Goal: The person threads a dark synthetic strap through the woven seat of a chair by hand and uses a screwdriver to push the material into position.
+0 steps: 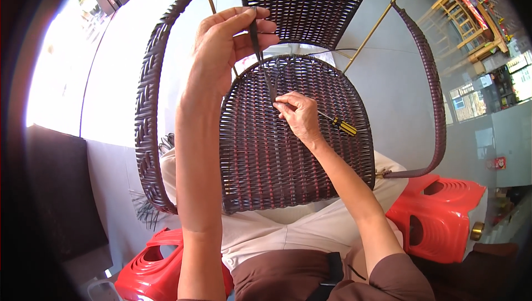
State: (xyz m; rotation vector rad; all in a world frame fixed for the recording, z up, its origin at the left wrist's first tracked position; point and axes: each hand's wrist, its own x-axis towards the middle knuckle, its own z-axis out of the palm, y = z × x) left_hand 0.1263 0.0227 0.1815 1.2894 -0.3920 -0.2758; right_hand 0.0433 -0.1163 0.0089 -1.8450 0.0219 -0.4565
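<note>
A dark woven wicker chair rests across my lap, its seat toward me and its backrest at the far side. My left hand is raised above the seat's far edge, pinching a flat black weaving strand between thumb and fingers. The strand runs down to my right hand, whose thumb and forefinger are closed on its lower part, just over the seat. A screwdriver with a yellow and black handle lies beside my right hand over the weave; its tip is hidden, and whether that hand also grips it I cannot tell.
Wrapped chair arms curve up on the left and right, joined to bare brass-coloured rods. Red plastic stools stand at both my sides. Loose dark strands lie on the floor at left. A wooden frame stands far right.
</note>
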